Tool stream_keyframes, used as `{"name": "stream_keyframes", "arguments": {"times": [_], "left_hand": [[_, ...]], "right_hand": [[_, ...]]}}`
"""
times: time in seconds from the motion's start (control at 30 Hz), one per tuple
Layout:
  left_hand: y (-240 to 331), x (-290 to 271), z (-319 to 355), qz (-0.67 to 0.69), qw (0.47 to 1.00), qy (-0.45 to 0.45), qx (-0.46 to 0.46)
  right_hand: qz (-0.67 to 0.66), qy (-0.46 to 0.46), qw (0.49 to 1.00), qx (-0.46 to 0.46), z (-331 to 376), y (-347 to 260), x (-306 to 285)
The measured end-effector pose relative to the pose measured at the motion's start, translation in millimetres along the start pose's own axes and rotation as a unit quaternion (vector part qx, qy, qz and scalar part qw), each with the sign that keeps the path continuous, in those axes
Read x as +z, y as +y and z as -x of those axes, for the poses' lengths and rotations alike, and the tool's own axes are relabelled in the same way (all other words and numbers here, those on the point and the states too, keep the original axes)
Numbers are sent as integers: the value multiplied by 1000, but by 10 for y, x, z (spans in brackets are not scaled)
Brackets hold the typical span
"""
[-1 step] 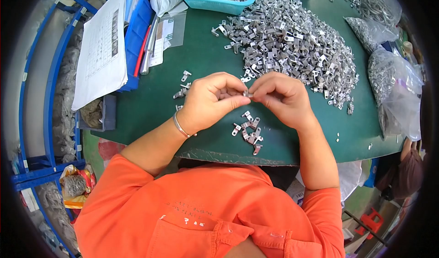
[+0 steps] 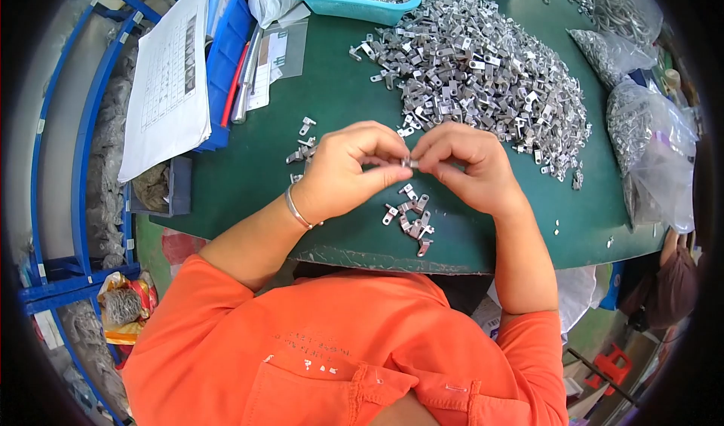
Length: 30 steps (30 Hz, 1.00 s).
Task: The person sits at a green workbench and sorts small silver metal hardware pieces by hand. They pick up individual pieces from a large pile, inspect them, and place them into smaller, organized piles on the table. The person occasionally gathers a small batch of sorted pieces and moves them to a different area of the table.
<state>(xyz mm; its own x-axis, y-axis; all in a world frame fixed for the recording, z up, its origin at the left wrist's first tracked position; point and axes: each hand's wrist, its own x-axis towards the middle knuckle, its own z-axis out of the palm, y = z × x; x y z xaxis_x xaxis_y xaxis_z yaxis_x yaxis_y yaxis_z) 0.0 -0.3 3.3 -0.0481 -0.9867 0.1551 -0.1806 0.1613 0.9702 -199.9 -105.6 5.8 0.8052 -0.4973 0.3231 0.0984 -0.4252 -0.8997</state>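
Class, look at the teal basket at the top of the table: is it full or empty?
Partly filled at least. The teal basket holds a layer of small silver metal parts across its visible floor; its far side is cut off, so the fill level cannot be told.

Small metal part (image 2: 408,162) at frame centre: mostly hidden by fingers (image 2: 377,150); shape indeterminate. Teal basket (image 2: 332,2): cut off by upper edge. Paper sheet (image 2: 167,79) print: too small to read.

Looks like a small factory assembly bench: green worktable (image 2: 332,94) heaped with stamped metal brackets (image 2: 483,64), bagged parts (image 2: 648,139), blue racks (image 2: 56,162).
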Motion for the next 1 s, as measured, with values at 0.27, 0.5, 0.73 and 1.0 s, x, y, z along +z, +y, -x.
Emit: {"name": "stream_keyframes", "arguments": {"times": [0.27,0.5,0.73,1.0], "left_hand": [[42,28,19,157,979,17,-130],[1,-76,-12,363,903,42,-226],[-32,-90,-2,376,901,15,-216],[25,-104,-1,314,924,-21,-216]], "right_hand": [[430,52,901,-28,-132,104,328],[389,57,918,-42,-42,72,276],[440,32,897,-17,-6,53,273],[151,147,975,70,18,-36,157]]}}
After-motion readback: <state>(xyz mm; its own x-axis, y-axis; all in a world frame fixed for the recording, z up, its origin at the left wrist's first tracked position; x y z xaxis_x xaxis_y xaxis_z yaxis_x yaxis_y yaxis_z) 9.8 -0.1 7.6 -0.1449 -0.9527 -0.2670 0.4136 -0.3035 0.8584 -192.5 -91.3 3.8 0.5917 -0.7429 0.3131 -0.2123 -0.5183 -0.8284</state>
